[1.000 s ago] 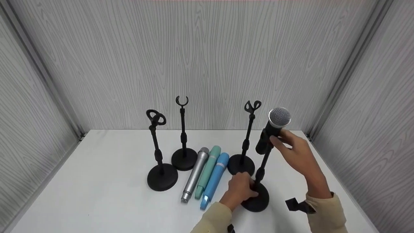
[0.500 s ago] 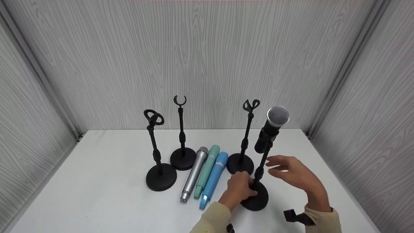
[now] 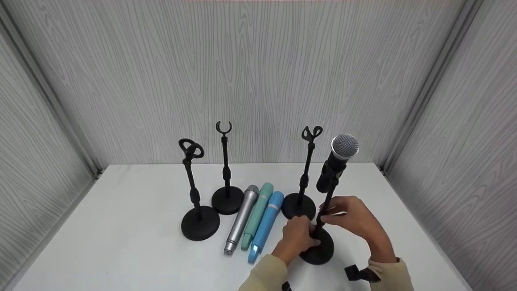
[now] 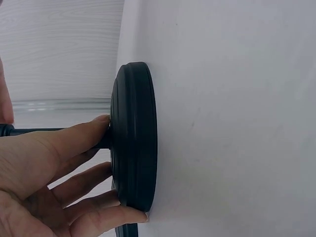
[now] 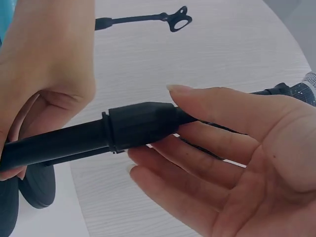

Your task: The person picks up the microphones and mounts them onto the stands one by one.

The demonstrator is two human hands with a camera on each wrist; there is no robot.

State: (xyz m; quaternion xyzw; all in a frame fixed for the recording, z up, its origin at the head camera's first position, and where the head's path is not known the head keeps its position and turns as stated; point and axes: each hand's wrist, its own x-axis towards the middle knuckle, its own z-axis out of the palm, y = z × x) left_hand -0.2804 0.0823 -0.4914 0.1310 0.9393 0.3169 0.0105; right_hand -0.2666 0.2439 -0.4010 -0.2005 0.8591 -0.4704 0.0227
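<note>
A black microphone (image 3: pixel 336 161) with a silver mesh head sits tilted in the clip of the front-right microphone stand (image 3: pixel 328 198). My left hand (image 3: pixel 298 235) holds this stand low down; in the left wrist view its thumb lies by the pole and its fingers reach the rim of the round base (image 4: pixel 134 138). Higher up, my right hand (image 3: pixel 352 216) has thumb and fingers around the pole. Seen from the right wrist, they are at the upper end of the thick collar (image 5: pixel 140 126). Part of the base is hidden by the left hand.
Silver (image 3: pixel 241 220), green (image 3: pixel 257 216) and blue (image 3: pixel 266 226) microphones lie side by side left of my left hand. Three more stands rise around them: one far left (image 3: pixel 200 223), one behind (image 3: pixel 228 200), one back right (image 3: pixel 299 206). Grey panels enclose the white table (image 3: pixel 133 210).
My right hand has let go of the microphone and moved down to the stand's pole. The microphone stays in the clip. My left hand has stayed at the base.
</note>
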